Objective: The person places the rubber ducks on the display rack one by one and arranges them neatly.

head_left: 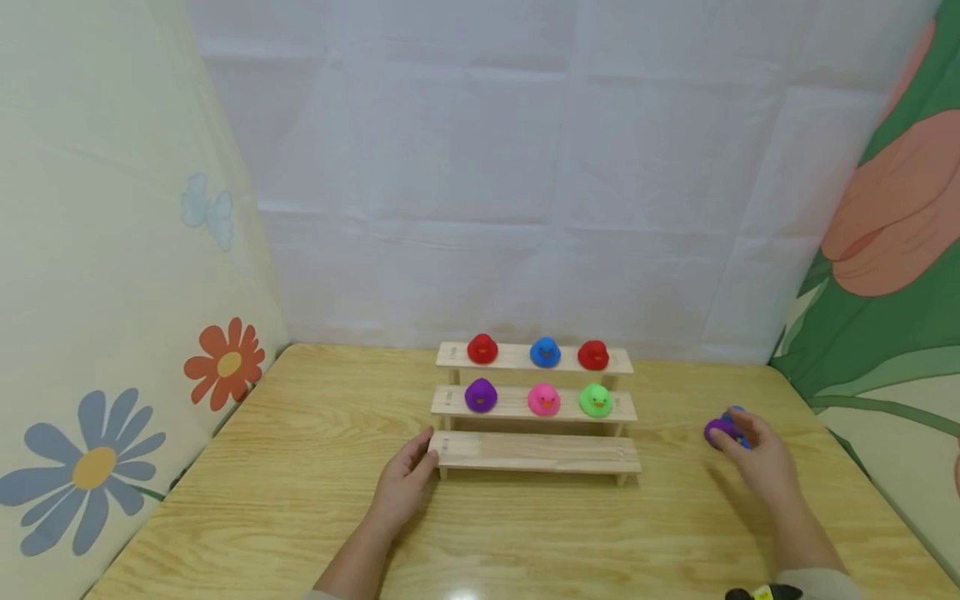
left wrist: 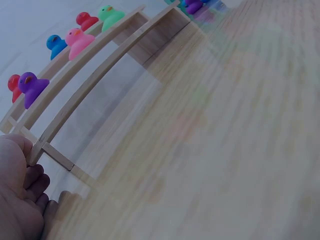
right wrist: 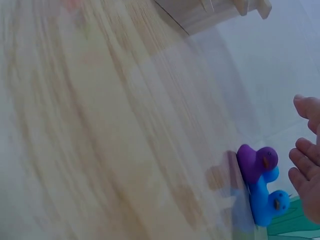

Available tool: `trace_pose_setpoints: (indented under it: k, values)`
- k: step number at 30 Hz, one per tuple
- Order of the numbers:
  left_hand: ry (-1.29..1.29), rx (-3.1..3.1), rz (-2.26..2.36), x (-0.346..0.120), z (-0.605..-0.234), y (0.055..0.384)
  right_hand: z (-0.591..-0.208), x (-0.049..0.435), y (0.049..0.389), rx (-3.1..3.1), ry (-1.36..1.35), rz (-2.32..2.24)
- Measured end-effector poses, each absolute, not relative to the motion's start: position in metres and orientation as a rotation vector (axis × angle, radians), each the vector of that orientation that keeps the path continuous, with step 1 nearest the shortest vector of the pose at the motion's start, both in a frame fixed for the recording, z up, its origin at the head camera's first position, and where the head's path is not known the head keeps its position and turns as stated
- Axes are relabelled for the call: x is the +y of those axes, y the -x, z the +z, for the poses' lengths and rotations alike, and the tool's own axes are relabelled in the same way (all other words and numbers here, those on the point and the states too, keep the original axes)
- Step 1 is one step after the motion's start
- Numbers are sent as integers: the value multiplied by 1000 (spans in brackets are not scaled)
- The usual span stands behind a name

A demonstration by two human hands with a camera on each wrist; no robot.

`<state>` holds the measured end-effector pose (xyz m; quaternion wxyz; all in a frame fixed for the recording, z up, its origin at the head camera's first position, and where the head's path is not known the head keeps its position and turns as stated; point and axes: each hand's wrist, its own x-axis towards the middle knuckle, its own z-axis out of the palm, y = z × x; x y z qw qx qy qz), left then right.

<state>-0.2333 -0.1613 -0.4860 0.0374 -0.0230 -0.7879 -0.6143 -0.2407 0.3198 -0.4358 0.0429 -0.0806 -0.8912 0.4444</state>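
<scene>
A three-tier wooden stand (head_left: 536, 451) stands on the table. Its lowest tier's left end is held by my left hand (head_left: 401, 490), thumb on top and fingers curled below, as the left wrist view shows. On the top tier sit a red duck (head_left: 482, 349), a blue duck (head_left: 545, 352) and another red duck (head_left: 593, 356). The middle tier carries a purple duck (head_left: 481, 396), a pink duck (head_left: 543, 400) and a green duck (head_left: 596, 401). To the right, my right hand (head_left: 767, 467) hovers by a loose purple duck (right wrist: 256, 162) and blue ducks (right wrist: 267, 206), fingers apart from them.
The wooden table (head_left: 300, 500) meets a white cloth (head_left: 510, 167) behind the stand. Flower-patterned panels flank it, one cream (head_left: 142, 317) on the left, one green (head_left: 900, 333) on the right. A dark object (head_left: 765, 592) shows at the bottom edge near the right sleeve.
</scene>
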Motion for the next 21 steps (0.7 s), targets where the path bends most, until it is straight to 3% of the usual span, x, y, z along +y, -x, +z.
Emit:
trace_pose_setpoints:
  k: [21]
  values:
    - [56, -2425, -1889, -161, -484, 233, -441, 339, 236, -2660, 454, 1332]
